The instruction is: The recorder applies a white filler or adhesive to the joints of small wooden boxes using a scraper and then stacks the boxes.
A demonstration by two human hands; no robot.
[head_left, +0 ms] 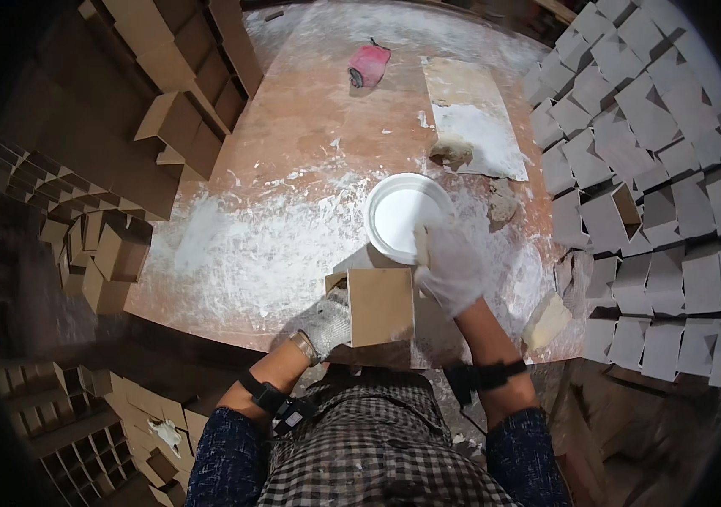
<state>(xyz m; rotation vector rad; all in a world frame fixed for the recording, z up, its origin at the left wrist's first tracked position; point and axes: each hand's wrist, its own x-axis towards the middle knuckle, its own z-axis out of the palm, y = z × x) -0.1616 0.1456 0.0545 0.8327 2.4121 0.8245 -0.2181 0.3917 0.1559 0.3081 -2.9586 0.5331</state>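
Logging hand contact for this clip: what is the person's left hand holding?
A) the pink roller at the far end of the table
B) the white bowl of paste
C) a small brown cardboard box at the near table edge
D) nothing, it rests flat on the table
C: the gloved left hand grips the side of the small brown cardboard box at the near edge, while the right hand reaches at the white bowl rim.

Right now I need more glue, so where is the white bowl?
In the head view the white bowl sits mid-table, slightly right of centre, just beyond the cardboard box, with the right hand at its near rim.
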